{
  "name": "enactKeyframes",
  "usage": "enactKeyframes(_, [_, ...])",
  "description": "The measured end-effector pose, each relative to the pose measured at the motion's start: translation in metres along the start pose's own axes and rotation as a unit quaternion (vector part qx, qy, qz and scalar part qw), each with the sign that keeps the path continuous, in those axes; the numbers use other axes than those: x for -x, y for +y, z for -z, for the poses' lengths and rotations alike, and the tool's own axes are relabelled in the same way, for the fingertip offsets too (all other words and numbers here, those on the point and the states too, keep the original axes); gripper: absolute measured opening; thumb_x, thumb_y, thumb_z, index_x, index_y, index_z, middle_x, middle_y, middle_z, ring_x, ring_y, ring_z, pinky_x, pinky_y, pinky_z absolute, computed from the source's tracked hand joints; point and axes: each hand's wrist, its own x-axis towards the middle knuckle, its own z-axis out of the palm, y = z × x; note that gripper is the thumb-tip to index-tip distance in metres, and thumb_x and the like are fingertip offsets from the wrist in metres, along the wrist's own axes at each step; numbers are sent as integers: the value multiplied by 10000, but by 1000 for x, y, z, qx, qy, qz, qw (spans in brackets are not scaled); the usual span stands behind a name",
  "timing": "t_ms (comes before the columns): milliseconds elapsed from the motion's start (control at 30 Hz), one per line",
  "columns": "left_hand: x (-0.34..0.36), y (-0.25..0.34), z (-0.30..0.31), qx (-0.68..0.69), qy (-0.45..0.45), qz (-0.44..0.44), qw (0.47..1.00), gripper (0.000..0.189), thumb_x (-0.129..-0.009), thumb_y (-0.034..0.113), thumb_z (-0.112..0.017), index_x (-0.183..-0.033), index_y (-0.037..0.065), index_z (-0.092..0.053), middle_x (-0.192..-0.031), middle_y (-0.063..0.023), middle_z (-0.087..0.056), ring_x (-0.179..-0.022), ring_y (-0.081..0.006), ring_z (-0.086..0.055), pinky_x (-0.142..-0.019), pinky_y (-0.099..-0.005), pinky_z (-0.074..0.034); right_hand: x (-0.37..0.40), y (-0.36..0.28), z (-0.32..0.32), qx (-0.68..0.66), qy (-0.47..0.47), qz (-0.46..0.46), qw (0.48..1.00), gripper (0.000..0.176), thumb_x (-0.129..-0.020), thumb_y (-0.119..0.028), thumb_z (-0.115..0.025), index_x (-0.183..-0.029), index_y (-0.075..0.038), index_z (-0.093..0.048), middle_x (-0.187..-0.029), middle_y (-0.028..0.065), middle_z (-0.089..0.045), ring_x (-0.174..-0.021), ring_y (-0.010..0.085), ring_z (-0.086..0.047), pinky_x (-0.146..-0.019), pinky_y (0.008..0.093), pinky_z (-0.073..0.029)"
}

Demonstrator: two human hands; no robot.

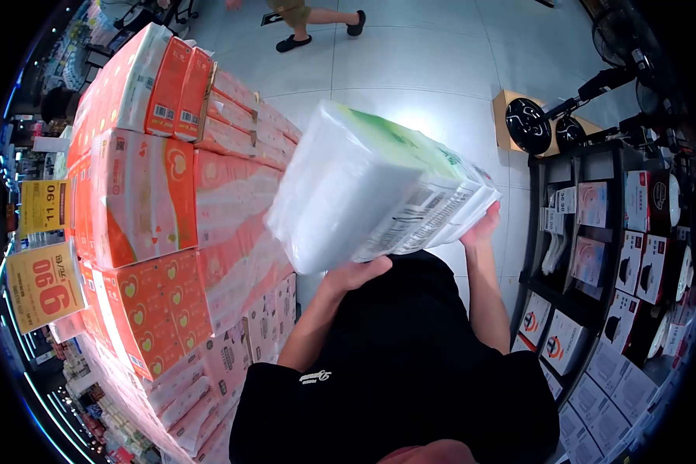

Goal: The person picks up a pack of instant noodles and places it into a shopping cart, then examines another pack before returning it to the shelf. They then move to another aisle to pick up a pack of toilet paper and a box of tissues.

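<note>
A large plastic-wrapped pack of tissues [363,185], white with a green printed face, is held up in front of my black shirt, tilted. My left hand [359,273] supports its lower left edge, with the thumb showing and the other fingers hidden beneath the pack. At the right end, my right hand [483,224] grips the pack's corner, its fingers partly hidden. Close by on the left rises a tall stack of orange and pink tissue packs [151,193].
Yellow price signs [45,286] hang at the stack's left side. A black shelf rack [530,267] with boxed goods stands on the right, and fans with round black bases [527,125] are behind it. At the top, a person's legs [325,17] cross the tiled floor.
</note>
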Motion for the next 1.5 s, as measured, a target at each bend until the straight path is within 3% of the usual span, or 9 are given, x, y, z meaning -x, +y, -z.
enactKeyframes(133, [-29,0,27,-50,-42,-83,994,901,-736,454,-868,-1420,26,-467,-1422,-139,-504,-1335,-320,-457,-1091,-444,-379,-58,-51,19,-20,-38,76,996,843,-783,-461,-798,-1480,-183,-415,-1506,132,-438,-1377,339,-423,-1133,542,-370])
enactKeyframes(300, [-107,14,54,433,50,-24,900,1201,-700,732,-739,-1560,90,-200,-1583,-128,-293,-1427,-329,-340,-1171,-490,-294,-124,-130,-61,238,-95,196,947,1161,-623,-610,-850,-1472,12,-359,-1497,192,-416,-1358,357,-442,-1149,528,-351])
enactKeyframes(400, [-164,8,79,473,69,0,879,902,-885,679,-528,-1537,101,-295,-1574,-127,-329,-1429,-333,-342,-1169,-528,-293,-168,-140,-162,306,-205,283,886,1030,-735,-526,-803,-1468,25,-334,-1242,281,-575,-1133,364,-602,-995,502,-467])
enactKeyframes(500, [-225,22,103,483,148,90,859,770,-957,631,-437,-1520,113,-346,-1568,-102,-353,-1427,-341,-346,-1164,-563,-294,-227,-153,-217,469,-331,411,708,647,-918,-336,-676,-1460,-125,-394,-1113,242,-631,-1030,323,-633,-952,514,-464])
enactKeyframes(600, [-270,15,139,528,115,35,841,764,-958,624,-439,-1519,113,-347,-1566,-101,-356,-1425,-338,-349,-1164,-559,-295,-267,-169,-283,559,-454,378,582,645,-927,-328,-663,-1460,-131,-357,-1111,190,-604,-993,316,-639,-924,552,-468])
enactKeyframes(800, [-327,7,205,559,125,-20,819,752,-961,611,-442,-1516,111,-350,-1561,-101,-363,-1422,-332,-354,-1163,-550,-298,-358,-126,-320,498,-471,411,601,602,-961,-342,-603,-1463,-147,-335,-1139,186,-582,-1044,340,-616,-933,589,-451])
enactKeyframes(1000, [-360,10,257,565,177,-71,803,740,-964,598,-445,-1513,110,-353,-1556,-100,-369,-1419,-325,-359,-1162,-541,-300,-469,-152,-302,346,-523,177,758,627,-1076,-413,-187,-1246,20,-609,-1158,238,-644,-1191,362,-545,-1062,561,-353])
enactKeyframes(1133, [-397,4,285,569,208,-108,788,732,-966,589,-447,-1511,109,-355,-1553,-99,-373,-1417,-321,-362,-1161,-536,-302,-535,-125,-327,232,-490,13,840,661,-1054,-496,-215,-1226,-15,-635,-1158,262,-632,-1253,356,-519,-1038,538,-450])
enactKeyframes(1500, [-551,-9,320,559,281,-178,759,710,-971,565,-453,-1505,107,-360,-1544,-98,-384,-1410,-310,-372,-1160,-520,-307,-743,-94,-362,231,-529,13,816,612,-1013,-515,-311,-1293,-18,-532,-1196,270,-604,-1256,358,-520,-1042,524,-455])
